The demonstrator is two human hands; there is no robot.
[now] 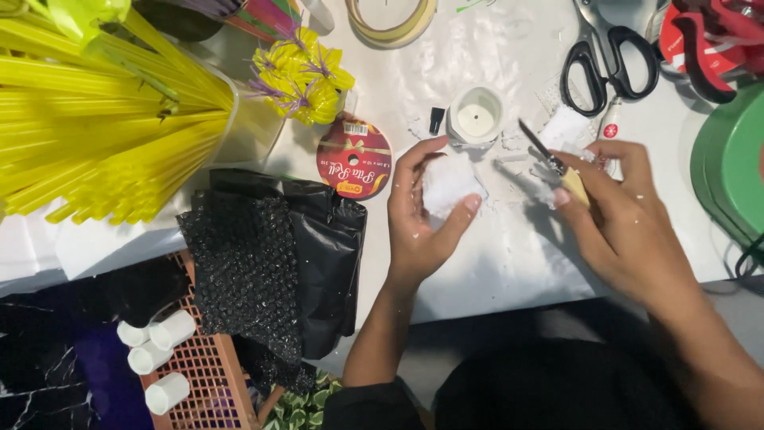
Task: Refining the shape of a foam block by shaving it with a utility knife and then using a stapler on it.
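i am carving: my left hand [422,219] is gripping a white foam block [448,183] between thumb and fingers, just above the white table [509,263]. my right hand [617,211] is clenching a small knife [557,166] by its pale handle, with the dark blade pointing up and left, apart from the block. the next cut is calling for a steady block and a shallow blade angle, i judge. the foam is looking crumbly, and white flakes are lying around a small round white cup [476,118].
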